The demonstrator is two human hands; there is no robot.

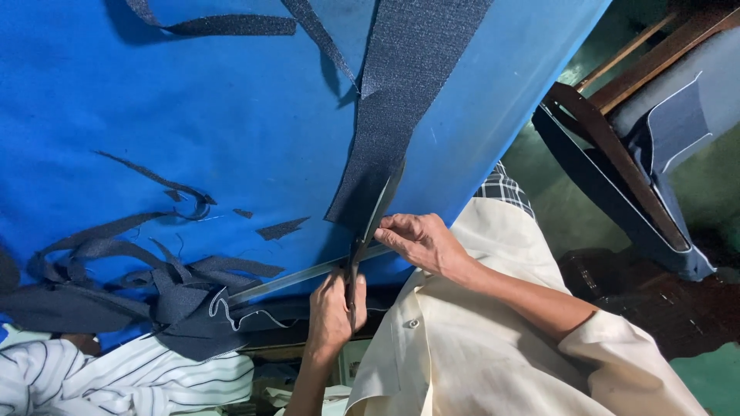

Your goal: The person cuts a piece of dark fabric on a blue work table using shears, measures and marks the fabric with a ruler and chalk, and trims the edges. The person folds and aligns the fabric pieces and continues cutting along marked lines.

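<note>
A wide strip of dark denim (393, 100) lies across the blue padded table (154, 100), its end near the table's edge. My left hand (333, 308) grips the handles of a pair of scissors (368, 227). The blades point up into the strip's end. My right hand (420, 240) pinches the denim's edge right beside the blades. A thin metal strip (293, 277) runs along the table just under both hands. My cream shirt (462, 347) fills the bottom of the view.
Several narrow denim offcuts (116, 262) lie heaped at the table's left, with more strips (223, 25) at the top. Another person's striped sleeve (131, 379) is at the bottom left. A wooden chair (617, 154) draped with denim pieces stands on the green floor to the right.
</note>
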